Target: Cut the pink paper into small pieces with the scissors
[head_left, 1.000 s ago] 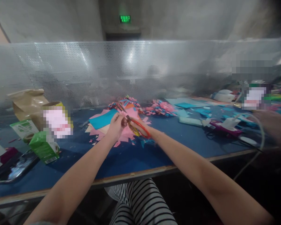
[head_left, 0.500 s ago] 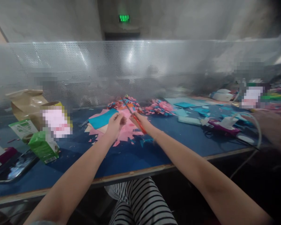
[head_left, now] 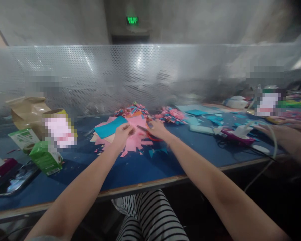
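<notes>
My right hand (head_left: 158, 130) is closed around a pair of scissors (head_left: 142, 128) with red handles. Its dark blades point left, toward my other hand, above the pink sheets. My left hand (head_left: 125, 130) is pinched closed beside the right end of a blue sheet (head_left: 109, 128); whatever lies between its fingertips is too small to make out. Under both hands spreads a loose stack of pink cut pieces (head_left: 136, 142). Just behind them is a heap of pink, blue and orange scraps (head_left: 135, 108), with a second pink and blue heap (head_left: 172, 114) to its right.
Green-and-white cartons (head_left: 46, 157), a brown paper bag (head_left: 27, 112) and a phone (head_left: 17, 182) are on the left of the blue table (head_left: 130, 172). A purple box (head_left: 237, 136) with a pale cable stands right, near another person's hand (head_left: 278, 135). A perforated metal screen (head_left: 95, 67) runs behind.
The scissors have swung down from pointing steeply up and left to lying nearly level. My right hand has shifted slightly right; my left hand has barely moved.
</notes>
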The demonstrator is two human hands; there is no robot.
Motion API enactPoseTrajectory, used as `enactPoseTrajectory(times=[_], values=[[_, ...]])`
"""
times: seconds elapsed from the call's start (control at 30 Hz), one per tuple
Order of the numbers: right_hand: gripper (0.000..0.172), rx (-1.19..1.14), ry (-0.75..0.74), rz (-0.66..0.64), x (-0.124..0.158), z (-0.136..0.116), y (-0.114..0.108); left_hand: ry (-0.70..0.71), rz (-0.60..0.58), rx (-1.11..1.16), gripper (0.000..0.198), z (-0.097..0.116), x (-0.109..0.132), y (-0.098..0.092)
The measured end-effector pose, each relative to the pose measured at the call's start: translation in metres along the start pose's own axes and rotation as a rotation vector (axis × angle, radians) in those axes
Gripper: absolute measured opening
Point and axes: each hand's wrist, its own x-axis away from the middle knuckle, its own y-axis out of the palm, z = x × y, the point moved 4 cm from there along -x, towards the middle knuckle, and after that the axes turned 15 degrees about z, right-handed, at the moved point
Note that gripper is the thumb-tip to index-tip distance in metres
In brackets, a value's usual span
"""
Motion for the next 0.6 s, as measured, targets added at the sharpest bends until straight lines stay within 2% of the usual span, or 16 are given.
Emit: enactPoseTrajectory(times=[0.07,0.13,0.27,0.37,0.5,0.6], values=[[0.019,-0.227,0.027,0.057,-0.002,-0.013,-0.009,0.053,0.006,-0.065,0.022,0.0,-0.001,-0.001],[0.022,-0.487,0.072,0.045,-0.002,-0.026,-0.015,0.122,0.007,-0.152,0.021,0.0,-0.001,-0.001],[0.023,-0.913,0.171,-0.127,0.004,-0.044,-0.012,0.201,-0.105,-0.276,0.017,-0.003,-0.001,0.001],[0.024,-1.166,0.305,-0.178,0.007,-0.046,-0.003,0.26,-0.137,-0.311,0.016,-0.004,-0.003,0.001],[0.016,-1.345,0.481,-0.254,0.01,-0.048,0.006,0.355,-0.072,-0.365,0.015,-0.003,-0.005,-0.001],[0.011,-1.362,0.645,-0.39,0.015,-0.051,0.008,0.345,-0.115,-0.351,0.014,-0.001,-0.004,0.001]])
